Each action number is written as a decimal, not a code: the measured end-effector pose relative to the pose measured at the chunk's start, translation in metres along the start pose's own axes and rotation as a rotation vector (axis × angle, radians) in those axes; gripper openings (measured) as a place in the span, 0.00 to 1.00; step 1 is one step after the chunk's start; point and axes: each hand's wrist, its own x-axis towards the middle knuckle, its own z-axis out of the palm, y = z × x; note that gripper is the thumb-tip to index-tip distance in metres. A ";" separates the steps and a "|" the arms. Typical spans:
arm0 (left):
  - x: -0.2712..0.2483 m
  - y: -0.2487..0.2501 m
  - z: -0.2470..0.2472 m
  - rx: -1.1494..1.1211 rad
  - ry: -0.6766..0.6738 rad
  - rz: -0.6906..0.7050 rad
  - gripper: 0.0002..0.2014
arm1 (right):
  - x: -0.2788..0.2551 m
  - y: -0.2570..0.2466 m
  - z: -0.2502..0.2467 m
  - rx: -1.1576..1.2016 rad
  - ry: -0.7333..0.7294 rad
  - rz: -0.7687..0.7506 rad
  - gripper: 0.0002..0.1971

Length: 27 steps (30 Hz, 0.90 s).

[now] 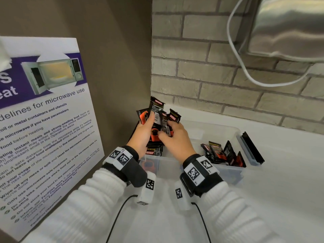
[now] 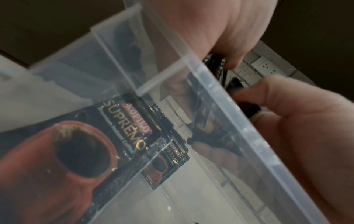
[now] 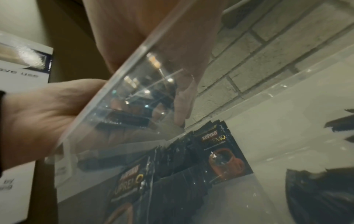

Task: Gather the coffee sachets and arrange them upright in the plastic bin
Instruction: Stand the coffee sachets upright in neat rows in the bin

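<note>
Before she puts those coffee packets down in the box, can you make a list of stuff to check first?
1. Both hands hold the bunch: ok. The left hand and right hand grip the fanned sachets.
2. Bunch is over the plastic bin: ok, above its left end.
3. Bunch is tidy and even: not ok, the tops splay at different angles.
4. Sachets below stand upright: cannot tell, mostly hidden by the hands.
5. Right-end sachets stand straight: not ok, they lean.
6. Room left between the two groups: ok, bare floor shows.
</note>
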 end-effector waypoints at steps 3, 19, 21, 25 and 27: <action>0.000 -0.002 -0.002 -0.011 -0.019 -0.010 0.20 | 0.004 -0.001 -0.004 0.407 0.054 0.202 0.12; -0.001 -0.001 -0.001 -0.004 0.181 0.050 0.13 | 0.008 0.008 -0.018 0.845 0.134 0.297 0.26; -0.002 0.000 0.000 -0.001 0.179 0.050 0.13 | 0.008 0.008 -0.017 0.864 0.113 0.282 0.27; -0.001 -0.002 0.000 -0.005 0.202 0.100 0.14 | 0.008 0.007 -0.017 0.907 0.068 0.273 0.29; -0.004 -0.003 0.003 0.033 0.293 0.243 0.13 | 0.008 0.006 -0.017 0.926 0.047 0.281 0.28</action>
